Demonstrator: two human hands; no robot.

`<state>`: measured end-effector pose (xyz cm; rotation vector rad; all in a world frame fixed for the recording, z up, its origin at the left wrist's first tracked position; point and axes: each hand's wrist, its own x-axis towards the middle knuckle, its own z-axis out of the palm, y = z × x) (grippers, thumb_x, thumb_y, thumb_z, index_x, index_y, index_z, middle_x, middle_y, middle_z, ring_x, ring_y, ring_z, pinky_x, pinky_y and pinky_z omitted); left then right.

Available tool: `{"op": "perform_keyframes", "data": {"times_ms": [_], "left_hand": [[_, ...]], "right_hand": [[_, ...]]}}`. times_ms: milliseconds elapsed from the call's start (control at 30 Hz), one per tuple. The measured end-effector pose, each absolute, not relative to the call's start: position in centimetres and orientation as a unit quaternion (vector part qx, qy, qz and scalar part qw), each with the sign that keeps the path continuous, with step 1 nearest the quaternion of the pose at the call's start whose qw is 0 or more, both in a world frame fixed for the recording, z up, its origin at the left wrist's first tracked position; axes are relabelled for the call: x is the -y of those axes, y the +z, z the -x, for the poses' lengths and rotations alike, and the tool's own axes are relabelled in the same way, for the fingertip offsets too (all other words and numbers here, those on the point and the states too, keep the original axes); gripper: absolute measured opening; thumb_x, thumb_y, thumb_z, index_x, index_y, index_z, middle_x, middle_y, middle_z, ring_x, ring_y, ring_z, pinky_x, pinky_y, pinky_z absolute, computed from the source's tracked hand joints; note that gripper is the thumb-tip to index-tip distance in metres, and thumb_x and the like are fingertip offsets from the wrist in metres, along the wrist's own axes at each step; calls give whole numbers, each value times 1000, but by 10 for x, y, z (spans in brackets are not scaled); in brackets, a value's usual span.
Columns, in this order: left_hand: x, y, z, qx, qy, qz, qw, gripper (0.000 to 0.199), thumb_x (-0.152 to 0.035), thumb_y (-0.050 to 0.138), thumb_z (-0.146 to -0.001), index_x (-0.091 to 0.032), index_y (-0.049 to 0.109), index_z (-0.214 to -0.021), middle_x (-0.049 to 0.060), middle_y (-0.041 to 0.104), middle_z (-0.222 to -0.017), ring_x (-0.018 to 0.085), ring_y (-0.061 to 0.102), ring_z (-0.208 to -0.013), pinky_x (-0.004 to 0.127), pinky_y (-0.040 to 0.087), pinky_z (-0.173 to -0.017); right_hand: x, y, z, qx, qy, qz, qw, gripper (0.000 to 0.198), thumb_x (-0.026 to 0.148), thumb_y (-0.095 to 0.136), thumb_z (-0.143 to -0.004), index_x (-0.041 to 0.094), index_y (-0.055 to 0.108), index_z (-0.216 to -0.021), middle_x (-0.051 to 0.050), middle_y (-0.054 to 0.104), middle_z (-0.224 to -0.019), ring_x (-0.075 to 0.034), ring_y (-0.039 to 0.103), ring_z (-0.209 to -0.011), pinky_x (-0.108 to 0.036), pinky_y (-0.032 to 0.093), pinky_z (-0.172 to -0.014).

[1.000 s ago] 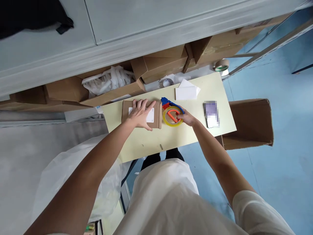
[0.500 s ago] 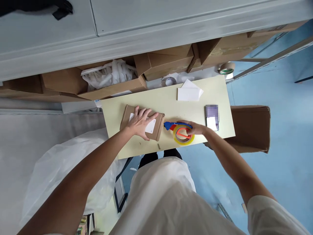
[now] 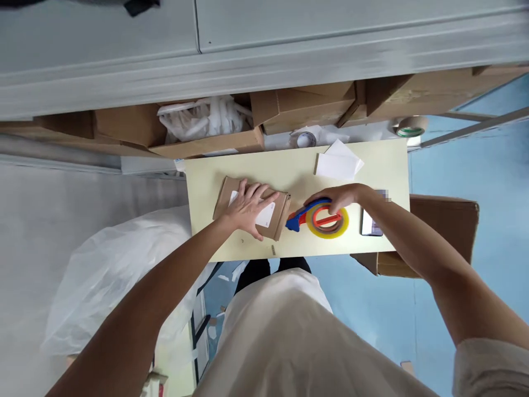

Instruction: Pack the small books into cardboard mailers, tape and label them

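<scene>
A small brown cardboard box (image 3: pixel 225 193) with a white label (image 3: pixel 265 214) lies at a slant on the pale table (image 3: pixel 289 248). My left hand (image 3: pixel 248 210) rests on top of it, fingers spread and partly covering the label. In my right hand (image 3: pixel 336 197) is a blue and red tape dispenser (image 3: pixel 294 221) with a roll of yellow-edged tape. Its blue head points left, close to the right end of the box. The fingers of my right hand wrap around the dispenser's handle.
White cards (image 3: pixel 336 165) and a phone-like item (image 3: pixel 371 223) lie on the table. Behind stand open cardboard boxes, one with white packing material (image 3: pixel 204 118), and tape rolls (image 3: pixel 306 139). An open carton (image 3: pixel 444 220) is at the right, a plastic bag (image 3: pixel 128 264) at the left.
My right hand has lifted and turned the tape dispenser, its head now angled down towards the box's right end. My left hand stays on the box. The whole view has shifted slightly.
</scene>
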<state>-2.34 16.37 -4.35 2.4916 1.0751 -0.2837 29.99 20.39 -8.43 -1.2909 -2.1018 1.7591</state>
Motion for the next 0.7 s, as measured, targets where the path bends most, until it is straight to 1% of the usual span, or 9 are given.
{"op": "perform_keyframes", "data": {"times_ms": [67,133,233,300,400,467,567,633,700], "left_hand": [[-161,-43,23,-391,-93,-893,202,133,-76,70,-34,-22,23,-146,18,25,-148,44,23,-128,62,4,-105],[-156,-42,22,-406,-77,-892,187,116,-75,65,-49,-24,27,-145,16,26,-149,42,24,-129,60,6,-106],[-145,-40,16,-452,-42,-878,150,74,-59,52,-78,-28,33,-143,12,28,-150,35,30,-130,58,9,-108],[-135,-40,11,-479,-22,-867,132,65,-54,48,-83,-28,35,-142,13,29,-150,34,32,-130,58,11,-107],[-120,-42,6,-503,-1,-855,124,67,-52,51,-82,-25,35,-142,15,27,-151,36,31,-132,60,14,-107],[-111,-43,6,-501,16,-855,130,72,-46,54,-81,-21,31,-144,16,24,-152,35,25,-137,57,15,-108],[-96,-44,13,-522,54,-841,133,73,-38,58,-78,-15,32,-143,18,20,-153,35,17,-140,53,17,-110],[-87,-42,20,-557,68,-818,126,67,-37,57,-79,-16,38,-140,18,20,-153,37,18,-140,56,16,-110],[-80,-40,27,-586,60,-798,124,63,-39,55,-80,-18,42,-137,19,23,-152,38,22,-138,60,17,-107]], "right_hand": [[-202,-54,-321,651,658,378,16,47,28,72,-64,19,67,-110,-6,70,-99,-20,66,-81,-33,53,-76],[-192,-20,-335,616,697,366,21,49,31,70,-69,22,64,-117,-5,69,-105,-21,66,-86,-34,53,-76],[-163,26,-337,594,700,388,84,44,33,55,-83,26,55,-127,-5,63,-120,-23,62,-102,-39,52,-84],[-141,53,-329,606,664,417,137,48,31,50,-86,27,47,-134,-5,56,-129,-24,59,-107,-40,52,-86],[-113,92,-308,660,571,445,201,61,28,54,-85,29,33,-142,-8,46,-139,-23,59,-105,-38,54,-80],[-104,117,-291,696,488,461,254,64,30,55,-85,29,30,-144,-9,46,-138,-23,58,-107,-39,53,-84],[-106,153,-264,712,332,519,337,62,35,59,-83,27,36,-140,-9,55,-129,-25,56,-112,-42,49,-93],[-121,174,-246,705,221,566,366,57,38,61,-81,26,45,-135,-9,60,-122,-27,58,-109,-45,48,-94],[-147,191,-231,705,127,592,368,50,38,61,-80,24,52,-128,-9,63,-116,-30,59,-107,-49,46,-95]]}}
